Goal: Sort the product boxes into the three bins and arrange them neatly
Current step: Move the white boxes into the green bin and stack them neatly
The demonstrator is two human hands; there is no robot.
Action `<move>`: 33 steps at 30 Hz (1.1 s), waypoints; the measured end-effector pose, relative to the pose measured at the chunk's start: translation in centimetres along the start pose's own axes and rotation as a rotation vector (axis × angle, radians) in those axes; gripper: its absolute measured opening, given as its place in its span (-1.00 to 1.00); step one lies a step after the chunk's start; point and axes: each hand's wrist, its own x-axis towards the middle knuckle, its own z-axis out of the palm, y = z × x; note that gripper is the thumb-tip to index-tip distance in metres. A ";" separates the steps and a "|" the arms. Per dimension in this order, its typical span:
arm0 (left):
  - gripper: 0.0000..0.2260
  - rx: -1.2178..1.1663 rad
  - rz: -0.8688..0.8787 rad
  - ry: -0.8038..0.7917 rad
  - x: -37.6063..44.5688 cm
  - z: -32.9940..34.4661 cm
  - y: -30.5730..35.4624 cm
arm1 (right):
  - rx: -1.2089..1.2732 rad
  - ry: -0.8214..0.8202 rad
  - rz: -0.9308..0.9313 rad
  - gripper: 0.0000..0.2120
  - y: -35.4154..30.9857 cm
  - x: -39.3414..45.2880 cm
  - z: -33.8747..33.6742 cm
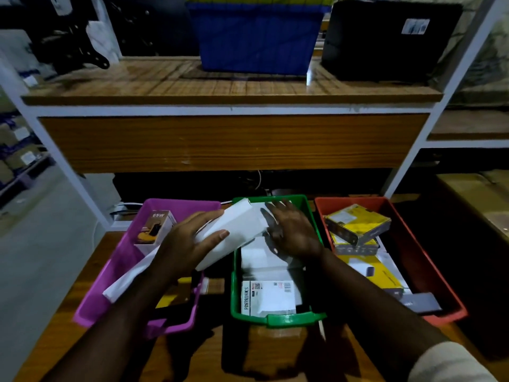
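Over gap between purple bin (121,274) and green bin (312,216): your left hand (187,244) is gripping long white box (234,230), tilted. Right hand (292,230) is lying flat, fingers unclenched, on white boxes inside green bin. Yellow boxes (358,224) are sitting in red bin (429,268); all bins resting on counter (209,348).

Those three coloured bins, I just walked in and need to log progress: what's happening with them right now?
A person is sorting product boxes. The left hand grips a long white box, tilted across the gap between the purple bin and the green bin. The right hand lies flat on the white boxes in the green bin. The purple bin holds a box marked 65W; the red bin holds yellow and black boxes.
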 end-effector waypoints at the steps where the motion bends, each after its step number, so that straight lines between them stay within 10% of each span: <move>1: -0.53 0.003 0.015 -0.009 0.3 0.1 0.1 | 0.161 0.040 -0.008 -0.34 -0.5 -0.3 -1.1; 12: -0.76 -0.226 -0.081 -0.404 3.4 4.1 3.6 | -0.033 0.115 -0.436 -0.19 -0.3 -5.2 -4.7; 21: -0.07 0.318 -0.030 -0.453 2.1 6.4 -0.7 | -0.274 -0.173 -0.092 -0.14 4.4 -5.3 -3.5; 33: -0.08 0.681 -0.059 -0.607 4.5 10.1 0.2 | -0.258 -0.309 0.004 -0.17 3.5 -3.5 -1.2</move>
